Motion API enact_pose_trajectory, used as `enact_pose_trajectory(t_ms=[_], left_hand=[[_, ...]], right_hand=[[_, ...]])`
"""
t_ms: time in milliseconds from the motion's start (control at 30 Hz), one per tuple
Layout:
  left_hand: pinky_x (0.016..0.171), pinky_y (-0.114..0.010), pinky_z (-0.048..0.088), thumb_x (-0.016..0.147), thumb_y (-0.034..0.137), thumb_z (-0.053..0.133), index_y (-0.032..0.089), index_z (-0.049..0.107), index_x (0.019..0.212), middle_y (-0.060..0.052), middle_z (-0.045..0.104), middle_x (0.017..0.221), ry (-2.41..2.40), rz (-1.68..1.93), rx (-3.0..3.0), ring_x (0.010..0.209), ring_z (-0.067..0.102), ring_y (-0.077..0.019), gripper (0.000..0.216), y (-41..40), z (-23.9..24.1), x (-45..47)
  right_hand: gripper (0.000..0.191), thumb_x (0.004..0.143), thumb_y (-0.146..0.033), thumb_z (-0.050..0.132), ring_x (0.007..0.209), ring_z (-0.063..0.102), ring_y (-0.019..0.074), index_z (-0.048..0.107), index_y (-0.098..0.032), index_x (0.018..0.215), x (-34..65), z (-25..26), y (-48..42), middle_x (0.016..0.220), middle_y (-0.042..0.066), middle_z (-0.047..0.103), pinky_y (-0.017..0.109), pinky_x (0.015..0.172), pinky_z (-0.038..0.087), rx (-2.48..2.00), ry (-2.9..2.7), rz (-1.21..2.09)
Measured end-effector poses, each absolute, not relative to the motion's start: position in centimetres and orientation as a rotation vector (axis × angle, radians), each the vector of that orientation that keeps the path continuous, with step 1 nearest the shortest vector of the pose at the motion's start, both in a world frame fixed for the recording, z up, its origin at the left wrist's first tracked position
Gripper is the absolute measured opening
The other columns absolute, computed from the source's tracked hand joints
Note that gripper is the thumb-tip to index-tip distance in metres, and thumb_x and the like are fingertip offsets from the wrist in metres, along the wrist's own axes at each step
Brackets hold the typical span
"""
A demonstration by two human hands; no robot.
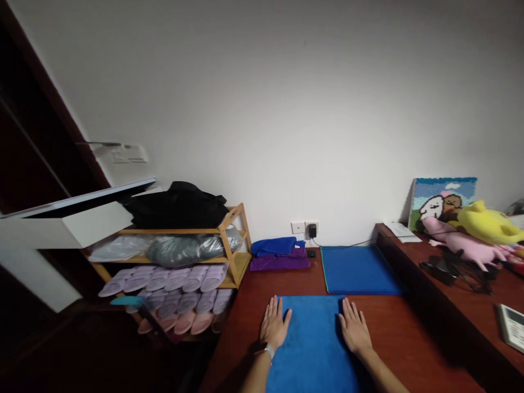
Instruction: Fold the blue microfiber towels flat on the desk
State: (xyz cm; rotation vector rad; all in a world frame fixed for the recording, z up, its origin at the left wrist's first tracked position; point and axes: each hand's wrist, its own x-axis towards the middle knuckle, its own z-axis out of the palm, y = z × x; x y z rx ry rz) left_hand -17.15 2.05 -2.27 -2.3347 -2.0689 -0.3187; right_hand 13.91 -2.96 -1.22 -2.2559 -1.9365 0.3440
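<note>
A blue cloth (313,344) lies spread flat on the reddish-brown table, running out of view at the bottom. My left hand (275,325) rests along its left edge, fingers stretched out and thumb apart. On the opposite edge lies my right hand (354,327), palm down with the fingers extended. Neither hand grips anything. Beyond the cloth, a folded blue cloth with a green edge (360,270) lies at the back right. Blue folded fabric (276,246) sits on purple folded fabric (280,261) at the back left.
A wooden shoe rack (234,251) with slippers and a black bag (178,206) stands left. On the right, a raised brown ledge (450,273) carries plush toys (487,224), cables and a calculator (511,325). A black plug (312,231) sits in the wall socket.
</note>
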Motion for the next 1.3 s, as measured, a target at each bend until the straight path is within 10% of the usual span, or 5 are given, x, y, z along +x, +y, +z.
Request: enact_pose_trajectory(t_ms=[667, 1300], left_hand=[[0.128, -0.045, 0.021, 0.106, 0.047, 0.01, 0.024, 0.014, 0.162, -0.003, 0.024, 0.168, -1.523, -0.506, -2.937, 0.155, 0.02, -0.0203, 0.061, -5.4, -2.3, 0.5], [0.126, -0.045, 0.025, 0.1, 0.066, 0.013, 0.01, 0.027, 0.159, -0.01, 0.022, 0.167, -2.086, -0.281, -2.376, 0.154, 0.02, -0.0249, 0.082, -5.5, -1.6, -17.7]], right_hand=[[0.063, 0.098, -0.041, 0.023, 0.156, 0.008, 0.0234, 0.027, -0.023, 0.159, 14.0, -2.9, -5.0, 0.169, 0.0, 0.015, 0.046, 0.126, 0.008, -2.19, -2.094, 0.268], [0.07, 0.1, -0.048, 0.005, 0.156, 0.009, 0.0208, 0.011, -0.015, 0.161, 13.7, -1.8, -7.3, 0.169, -0.001, 0.012, 0.043, 0.127, 0.013, -2.24, -1.943, 0.315]])
